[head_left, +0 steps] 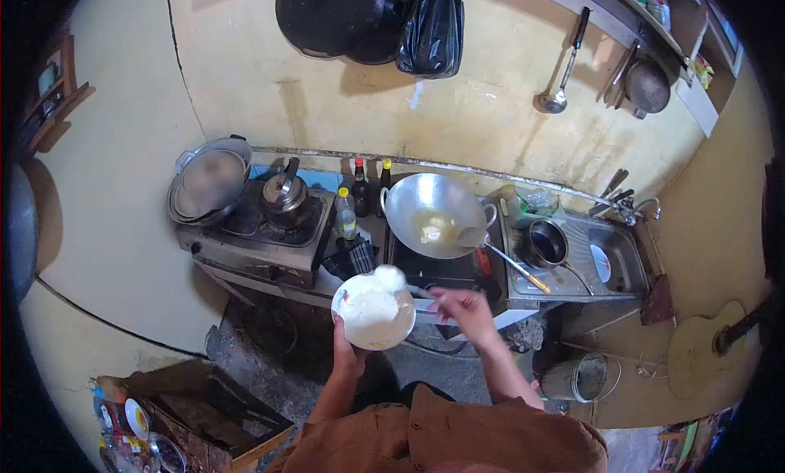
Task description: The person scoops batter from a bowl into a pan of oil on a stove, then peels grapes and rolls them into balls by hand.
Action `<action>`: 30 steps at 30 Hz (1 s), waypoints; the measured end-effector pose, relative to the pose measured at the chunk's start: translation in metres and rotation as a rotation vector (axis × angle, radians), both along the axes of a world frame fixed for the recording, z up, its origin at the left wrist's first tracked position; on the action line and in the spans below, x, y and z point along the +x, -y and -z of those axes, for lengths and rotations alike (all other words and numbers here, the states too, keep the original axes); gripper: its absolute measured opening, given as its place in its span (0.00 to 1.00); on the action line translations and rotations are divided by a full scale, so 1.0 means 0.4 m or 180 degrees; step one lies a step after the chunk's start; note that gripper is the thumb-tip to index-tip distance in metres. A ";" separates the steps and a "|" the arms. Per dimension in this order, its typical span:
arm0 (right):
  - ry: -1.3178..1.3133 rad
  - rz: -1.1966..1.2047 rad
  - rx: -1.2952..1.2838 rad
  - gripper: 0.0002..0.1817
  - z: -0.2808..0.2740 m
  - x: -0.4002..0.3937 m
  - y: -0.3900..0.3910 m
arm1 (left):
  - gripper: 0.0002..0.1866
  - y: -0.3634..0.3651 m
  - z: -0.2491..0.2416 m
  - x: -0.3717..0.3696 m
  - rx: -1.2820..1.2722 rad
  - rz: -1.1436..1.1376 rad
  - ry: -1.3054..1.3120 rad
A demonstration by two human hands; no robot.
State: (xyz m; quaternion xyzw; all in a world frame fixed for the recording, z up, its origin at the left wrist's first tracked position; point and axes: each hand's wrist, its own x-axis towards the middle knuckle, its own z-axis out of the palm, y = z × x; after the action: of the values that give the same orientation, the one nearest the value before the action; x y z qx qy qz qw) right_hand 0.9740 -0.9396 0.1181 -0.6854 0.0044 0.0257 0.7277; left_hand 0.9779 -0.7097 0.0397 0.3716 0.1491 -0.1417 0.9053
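My left hand (349, 354) is closed on the lower left rim of a white bowl (338, 303), held in front of my body. A thick white mixture (378, 309) that looks like batter fills much of it. My right hand (464, 311) grips the handle of a spoon (419, 292), slightly blurred. The spoon's head is at the bowl's upper edge, covered by a white lump (389, 277). Beyond the bowl, a large wok (405, 197) on the stove holds some yellowish liquid (435, 226). A spatula (515, 264) rests in it, its handle over the right rim.
Left of the wok stand bottles (346, 214), a dark cloth (352, 259), a kettle (284, 199) and stacked pans (176, 187). To its right are a small saucepan (545, 242) and a sink (625, 264). A bucket (589, 377) is on the floor; a ladle (553, 101) hangs on the wall.
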 end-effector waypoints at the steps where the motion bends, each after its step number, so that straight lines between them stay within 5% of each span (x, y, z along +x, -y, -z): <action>1: -0.0149 -0.0144 -0.0020 0.14 -0.003 -0.039 -0.032 | 0.33 -0.003 -0.003 -0.017 -0.0006 0.0006 0.0031; 11: 0.0207 -0.0091 -0.0990 0.20 0.017 -0.448 -0.218 | 0.34 -0.125 -0.008 -0.306 -0.0387 0.0233 0.0522; 14: 0.0071 -0.0288 -0.0733 0.33 -0.026 -0.618 -0.263 | 0.36 -0.180 -0.036 -0.448 -0.0430 0.0567 0.0469; 23: -0.0106 -0.0042 0.0049 0.32 0.123 -1.032 -0.412 | 0.37 -0.385 -0.019 -0.850 -0.0352 0.0299 0.0099; 30: -0.1982 -0.0735 0.1640 0.34 0.180 -1.133 -0.584 | 0.36 -0.589 -0.073 -1.077 -0.0169 -0.0391 0.0417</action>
State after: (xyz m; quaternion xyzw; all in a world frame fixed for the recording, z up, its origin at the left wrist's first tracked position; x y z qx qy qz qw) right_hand 0.5208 -0.7059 0.0461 -0.4365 0.1408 0.3133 0.8316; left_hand 0.5469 -0.4743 0.0689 0.3461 0.1083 -0.0652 0.9296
